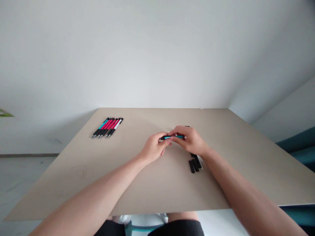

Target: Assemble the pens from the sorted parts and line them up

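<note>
A blue pen with black parts [167, 137] lies level between my two hands, above the middle of the table. My left hand [155, 146] pinches its dark left end between thumb and fingers. On the other end, the fingertips of my right hand [189, 139] are closed around the blue barrel. Below and partly behind my right hand and wrist lie several loose pen parts: short black sleeves [193, 166] and thin pale pieces [201, 165]. A bit of another dark piece shows just past the right hand.
At the far left of the beige table [137, 190], several pens [107, 127] lie side by side, one blue, some pink-red and one white, all with black grips. White walls stand behind and to the right. A dark teal cloth [300, 144] hangs at the right edge.
</note>
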A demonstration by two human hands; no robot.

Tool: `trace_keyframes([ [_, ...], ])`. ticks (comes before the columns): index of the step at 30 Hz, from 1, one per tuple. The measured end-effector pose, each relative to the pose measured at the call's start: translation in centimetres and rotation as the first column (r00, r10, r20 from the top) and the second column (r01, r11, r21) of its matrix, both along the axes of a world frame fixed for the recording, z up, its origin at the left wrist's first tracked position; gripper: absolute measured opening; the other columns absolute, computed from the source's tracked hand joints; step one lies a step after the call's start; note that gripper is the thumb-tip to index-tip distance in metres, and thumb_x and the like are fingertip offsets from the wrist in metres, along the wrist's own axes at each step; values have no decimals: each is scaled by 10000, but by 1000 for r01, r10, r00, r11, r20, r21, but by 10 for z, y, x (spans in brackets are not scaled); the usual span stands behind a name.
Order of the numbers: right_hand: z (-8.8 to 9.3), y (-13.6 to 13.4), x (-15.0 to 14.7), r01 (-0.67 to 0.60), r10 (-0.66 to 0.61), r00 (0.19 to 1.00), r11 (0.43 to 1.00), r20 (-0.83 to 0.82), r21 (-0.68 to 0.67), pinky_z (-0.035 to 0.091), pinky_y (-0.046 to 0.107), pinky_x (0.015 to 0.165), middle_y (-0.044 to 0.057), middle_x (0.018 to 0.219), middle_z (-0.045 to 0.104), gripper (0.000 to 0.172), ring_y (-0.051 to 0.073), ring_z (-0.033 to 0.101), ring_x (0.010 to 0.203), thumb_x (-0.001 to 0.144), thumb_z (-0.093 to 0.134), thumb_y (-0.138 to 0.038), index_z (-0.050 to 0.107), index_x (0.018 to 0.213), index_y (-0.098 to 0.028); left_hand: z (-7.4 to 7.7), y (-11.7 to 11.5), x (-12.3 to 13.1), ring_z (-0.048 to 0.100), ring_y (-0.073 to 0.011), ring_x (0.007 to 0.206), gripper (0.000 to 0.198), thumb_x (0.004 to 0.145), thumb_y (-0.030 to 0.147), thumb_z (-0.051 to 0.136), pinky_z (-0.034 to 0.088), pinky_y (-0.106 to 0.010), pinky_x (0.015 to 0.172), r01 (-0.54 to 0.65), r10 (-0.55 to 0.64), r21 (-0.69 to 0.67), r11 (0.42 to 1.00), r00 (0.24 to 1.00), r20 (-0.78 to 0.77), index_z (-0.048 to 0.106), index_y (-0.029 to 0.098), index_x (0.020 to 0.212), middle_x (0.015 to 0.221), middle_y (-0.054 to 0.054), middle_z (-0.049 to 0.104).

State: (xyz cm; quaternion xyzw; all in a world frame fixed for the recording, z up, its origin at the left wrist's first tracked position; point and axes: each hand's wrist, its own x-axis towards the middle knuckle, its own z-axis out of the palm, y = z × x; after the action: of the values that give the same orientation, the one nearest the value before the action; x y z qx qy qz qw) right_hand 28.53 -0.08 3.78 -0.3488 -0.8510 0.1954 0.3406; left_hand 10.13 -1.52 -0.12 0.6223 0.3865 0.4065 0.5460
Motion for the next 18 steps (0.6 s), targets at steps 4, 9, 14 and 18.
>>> trace_keyframes([
  [4, -2, 0, 2, 28, -27, 1000, 1000, 14, -10, 362, 231, 544, 22, 718, 623, 152, 118, 475, 574, 834, 559, -254, 664, 910, -175, 0, 0, -2, 421, -31, 361, 296, 849, 366, 541, 301, -168, 355, 9, -9, -8, 1000, 1000, 4, 602, 126, 1013, 708, -11, 601],
  [9, -2, 3, 14, 126, -126, 992, 992, -7, -25, 333, 227, 497, -5, 605, 547, 174, 107, 405, 510, 799, 555, -253, 677, 875, -156, 4, -2, -4, 408, -28, 362, 293, 823, 364, 574, 285, -170, 343, -35, 36, -43, 998, 999, 23, 607, 120, 982, 697, 1, 583],
  [14, -4, 4, 14, 163, -164, 986, 986, -7, -45, 336, 232, 492, -3, 572, 545, 202, 110, 411, 499, 803, 552, -302, 687, 833, -155, 7, -1, -3, 398, -29, 345, 300, 803, 383, 598, 261, -175, 320, -80, 92, -90, 993, 986, 138, 613, 128, 962, 699, 4, 587],
  [18, -6, 5, 14, 164, -164, 986, 985, 11, -57, 346, 232, 492, 20, 596, 587, 240, 116, 443, 506, 825, 522, -329, 678, 802, -148, 9, 1, -4, 403, -34, 331, 269, 783, 384, 618, 253, -178, 311, -161, 190, -129, 978, 947, 260, 590, 143, 899, 688, 11, 594],
])
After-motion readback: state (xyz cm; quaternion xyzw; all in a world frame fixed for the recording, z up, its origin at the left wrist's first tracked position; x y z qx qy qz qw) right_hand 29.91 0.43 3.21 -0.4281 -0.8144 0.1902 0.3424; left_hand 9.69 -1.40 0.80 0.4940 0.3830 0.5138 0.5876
